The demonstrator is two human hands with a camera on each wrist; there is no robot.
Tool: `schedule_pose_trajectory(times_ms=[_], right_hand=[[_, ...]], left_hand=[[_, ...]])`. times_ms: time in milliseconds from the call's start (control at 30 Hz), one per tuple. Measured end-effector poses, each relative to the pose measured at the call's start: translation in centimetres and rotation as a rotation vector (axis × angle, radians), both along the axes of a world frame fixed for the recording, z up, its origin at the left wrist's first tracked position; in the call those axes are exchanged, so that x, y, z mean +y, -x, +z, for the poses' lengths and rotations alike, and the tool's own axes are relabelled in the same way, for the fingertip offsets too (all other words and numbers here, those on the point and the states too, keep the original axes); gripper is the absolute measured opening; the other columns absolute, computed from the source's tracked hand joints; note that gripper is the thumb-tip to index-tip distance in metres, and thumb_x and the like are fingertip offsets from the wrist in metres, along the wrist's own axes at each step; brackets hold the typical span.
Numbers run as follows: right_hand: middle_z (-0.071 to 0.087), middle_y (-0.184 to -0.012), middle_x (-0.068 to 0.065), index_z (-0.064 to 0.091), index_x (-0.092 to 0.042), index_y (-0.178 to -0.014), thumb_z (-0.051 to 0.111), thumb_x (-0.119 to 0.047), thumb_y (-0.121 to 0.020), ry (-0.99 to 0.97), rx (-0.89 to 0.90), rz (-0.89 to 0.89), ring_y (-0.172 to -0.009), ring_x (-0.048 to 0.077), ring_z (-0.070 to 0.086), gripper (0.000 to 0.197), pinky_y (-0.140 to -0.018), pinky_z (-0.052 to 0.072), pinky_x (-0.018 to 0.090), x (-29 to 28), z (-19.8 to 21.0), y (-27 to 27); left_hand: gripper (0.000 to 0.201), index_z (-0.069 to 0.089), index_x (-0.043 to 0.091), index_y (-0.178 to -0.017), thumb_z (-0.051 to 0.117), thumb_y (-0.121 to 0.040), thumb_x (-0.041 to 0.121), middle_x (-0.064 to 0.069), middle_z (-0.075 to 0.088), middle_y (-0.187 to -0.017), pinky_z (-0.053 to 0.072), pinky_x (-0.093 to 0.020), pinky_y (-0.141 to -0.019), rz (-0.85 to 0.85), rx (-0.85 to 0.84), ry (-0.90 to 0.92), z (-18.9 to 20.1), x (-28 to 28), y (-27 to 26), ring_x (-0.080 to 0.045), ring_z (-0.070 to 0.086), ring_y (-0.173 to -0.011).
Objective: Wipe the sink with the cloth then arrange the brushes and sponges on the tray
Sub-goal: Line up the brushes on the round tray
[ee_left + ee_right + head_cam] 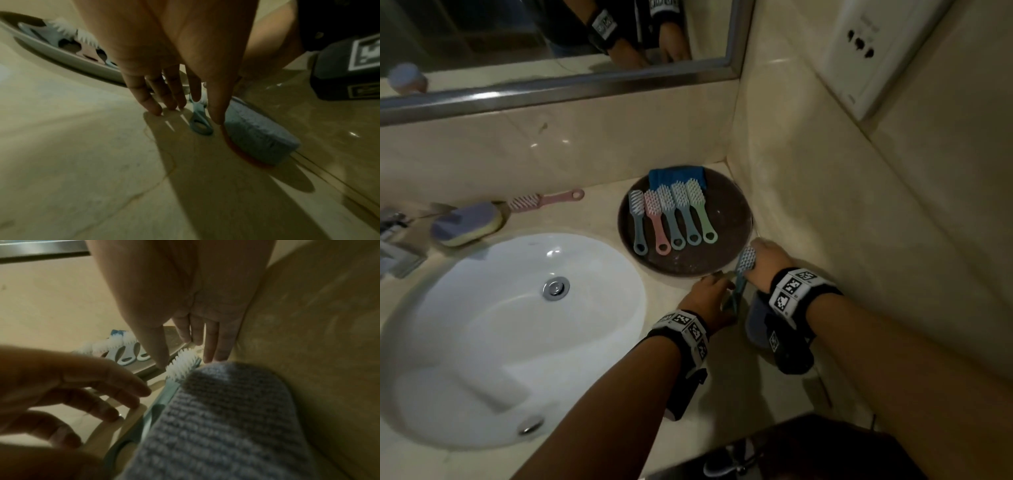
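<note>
Nearest, the left hand (pixel 710 296) reaches down to the beige stone counter (pixel 82 162) with its fingers straight and slightly spread, the tips at the looped handle of a teal brush (pixel 200 120) that lies flat there; whether the fingers actually pinch the handle cannot be told. Just to its right sits a grey-blue sponge (pixel 226 426), a thick rounded pad with a ribbed, knitted-looking cover and an orange underside, touching the brush along its length. The right hand (pixel 765 260) hangs over the brush's white bristled head (pixel 183 366) with fingers straight and a little apart, thumb on one side of the bristles and the other fingers on the far side, close but not clearly gripping. Just beyond the hands lies the tray (pixel 732 219), a round dark dish with a low rim, set in the corner of the counter. On it lie five brushes (pixel 671 219) side by side, bristles upward and loops toward the person: blue-grey, pink, two teal, pale green. Behind their heads a folded blue cloth (pixel 676 174) lies at the tray's back edge. To the left is the smooth white oval sink (pixel 482 342) with a chrome drain. Past its rim rest one purple and yellow sponge (pixel 465 221) and one pink brush (pixel 544 200).
</note>
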State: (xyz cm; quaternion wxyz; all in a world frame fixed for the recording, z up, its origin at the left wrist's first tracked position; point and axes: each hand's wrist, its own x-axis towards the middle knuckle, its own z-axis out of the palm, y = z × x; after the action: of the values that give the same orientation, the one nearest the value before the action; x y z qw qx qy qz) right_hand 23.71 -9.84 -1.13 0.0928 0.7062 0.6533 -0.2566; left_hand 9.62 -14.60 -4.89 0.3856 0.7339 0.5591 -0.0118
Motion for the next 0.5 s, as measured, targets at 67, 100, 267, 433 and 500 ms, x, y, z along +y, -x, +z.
schedule_pose_trajectory(times_ms=[67, 100, 267, 433, 500], right_hand=[[0.05, -0.133, 0.016, 0.049, -0.007, -0.125, 0.041, -0.018, -0.096, -0.007, 0.064, -0.024, -0.124, 0.031, 0.045, 0.031, -0.107, 0.032, 0.034, 0.3, -0.3, -0.1], [0.05, -0.133, 0.016, 0.049, -0.008, -0.125, 0.043, -0.018, -0.096, -0.008, 0.07, -0.013, -0.124, 0.031, 0.045, 0.032, -0.107, 0.033, 0.034, 0.4, -0.5, -0.1], [0.049, -0.138, 0.011, 0.044, -0.013, -0.137, 0.054, -0.019, -0.091, 0.084, 0.078, -0.035, -0.126, 0.028, 0.047, 0.047, -0.107, 0.038, 0.032, 0.3, -1.8, -0.5], [0.057, -0.129, 0.009, 0.057, -0.017, -0.124, 0.065, -0.009, -0.082, 0.125, 0.089, 0.075, -0.115, 0.025, 0.056, 0.044, -0.092, 0.042, 0.023, -0.3, -1.6, -0.5], [0.06, -0.124, 0.008, 0.059, -0.016, -0.122, 0.07, -0.005, -0.077, 0.114, 0.112, 0.106, -0.109, 0.024, 0.059, 0.048, -0.085, 0.042, 0.021, -0.6, -1.5, -0.5]], left_hand=[[0.06, 0.048, 0.019, -0.128, 0.073, -0.076, 0.032, -0.009, 0.041, -0.133, 0.041, -0.038, -0.1, 0.005, 0.026, -0.029, -0.4, -0.1, -0.4, -0.03, 0.042, -0.122], [0.061, 0.048, 0.019, -0.128, 0.074, -0.075, 0.032, -0.009, 0.04, -0.133, 0.041, -0.039, -0.1, 0.004, 0.039, -0.032, -0.5, -0.2, -0.6, -0.03, 0.041, -0.122], [0.062, 0.044, 0.017, -0.127, 0.076, -0.073, 0.023, -0.008, 0.038, -0.131, 0.044, -0.039, -0.097, 0.016, 0.07, -0.026, -0.7, -0.5, -0.3, -0.028, 0.043, -0.119], [0.042, 0.047, 0.015, -0.12, 0.064, -0.083, 0.021, -0.006, 0.043, -0.128, 0.046, -0.038, -0.095, 0.101, 0.092, 0.002, -0.1, -0.8, 2.1, -0.026, 0.05, -0.112], [0.04, 0.048, 0.016, -0.117, 0.066, -0.081, 0.022, -0.006, 0.043, -0.126, 0.048, -0.04, -0.093, 0.107, 0.142, 0.006, 0.1, -0.8, 3.1, -0.026, 0.05, -0.11]])
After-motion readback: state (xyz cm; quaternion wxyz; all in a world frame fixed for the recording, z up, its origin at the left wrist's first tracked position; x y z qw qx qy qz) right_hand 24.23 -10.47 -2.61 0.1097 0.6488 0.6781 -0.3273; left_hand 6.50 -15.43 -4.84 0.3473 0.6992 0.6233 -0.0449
